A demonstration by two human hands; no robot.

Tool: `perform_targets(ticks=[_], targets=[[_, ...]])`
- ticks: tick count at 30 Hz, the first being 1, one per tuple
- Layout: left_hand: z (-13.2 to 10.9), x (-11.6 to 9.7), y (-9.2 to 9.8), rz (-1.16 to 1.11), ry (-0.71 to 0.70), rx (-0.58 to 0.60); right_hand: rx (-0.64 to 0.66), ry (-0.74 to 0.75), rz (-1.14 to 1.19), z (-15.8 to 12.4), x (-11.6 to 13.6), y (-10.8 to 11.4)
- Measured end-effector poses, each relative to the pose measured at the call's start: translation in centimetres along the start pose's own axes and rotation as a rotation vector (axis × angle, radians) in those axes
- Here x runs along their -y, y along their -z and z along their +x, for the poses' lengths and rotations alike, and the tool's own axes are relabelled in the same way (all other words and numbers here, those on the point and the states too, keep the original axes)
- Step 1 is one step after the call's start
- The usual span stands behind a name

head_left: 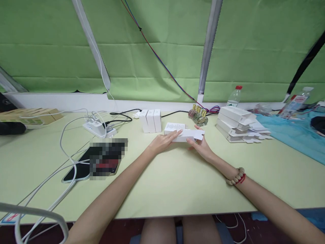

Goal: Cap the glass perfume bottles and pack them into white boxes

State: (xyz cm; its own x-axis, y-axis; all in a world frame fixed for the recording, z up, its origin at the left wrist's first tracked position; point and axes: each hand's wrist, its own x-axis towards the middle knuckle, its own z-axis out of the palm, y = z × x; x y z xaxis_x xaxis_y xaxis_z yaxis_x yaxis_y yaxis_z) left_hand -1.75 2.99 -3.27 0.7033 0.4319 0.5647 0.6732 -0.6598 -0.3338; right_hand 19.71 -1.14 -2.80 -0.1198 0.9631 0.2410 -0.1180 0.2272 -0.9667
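Observation:
A white cardboard box lies on its side in front of me, small print on its upper face and its flaps sticking out at the right end. My left hand steadies the box's left part, fingers stretched over it; its thumb is hidden. My right hand holds the flap end between thumb and fingers. Behind the box stand several small glass bottles with gold tops. To its left are three closed white boxes, upright side by side. A stack of unfilled white cartons with open flaps lies at the right.
Phones and white cables lie at the left, near a power strip. At the right are a red-capped water bottle, a blue cloth and another bottle. The table's front edge runs above my legs.

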Motion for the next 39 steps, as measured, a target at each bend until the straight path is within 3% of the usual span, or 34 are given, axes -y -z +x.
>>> perform_targets(ticks=[10, 15, 22, 27, 31, 34, 39], targets=[[0.0, 0.0, 0.2, -0.085, 0.036, 0.021, -0.049, 0.029, 0.03, 0.3, -0.4, 0.1], [0.2, 0.2, 0.0, -0.195, 0.193, -0.046, -0.11, 0.011, 0.042, 0.7, -0.4, 0.3], [0.3, 0.4, -0.5, -0.19, 0.428, 0.161, -0.21, 0.012, 0.006, 1.0, -0.2, 0.6], [0.5, 0.3, 0.2, -0.22, 0.359, 0.072, -0.309, -0.043, 0.117, 1.6, 0.0, 1.0], [0.5, 0.5, 0.2, -0.242, 0.452, 0.039, -0.347, -0.072, 0.225, 2.1, -0.3, 1.5], [0.3, 0.7, 0.0, -0.328, 0.544, 0.124, -0.384, -0.102, 0.3, 2.3, -0.4, 1.7], [0.4, 0.5, 0.3, -0.373, 0.5, 0.211, -0.461, -0.138, 0.37, 2.3, 0.2, 1.6]])
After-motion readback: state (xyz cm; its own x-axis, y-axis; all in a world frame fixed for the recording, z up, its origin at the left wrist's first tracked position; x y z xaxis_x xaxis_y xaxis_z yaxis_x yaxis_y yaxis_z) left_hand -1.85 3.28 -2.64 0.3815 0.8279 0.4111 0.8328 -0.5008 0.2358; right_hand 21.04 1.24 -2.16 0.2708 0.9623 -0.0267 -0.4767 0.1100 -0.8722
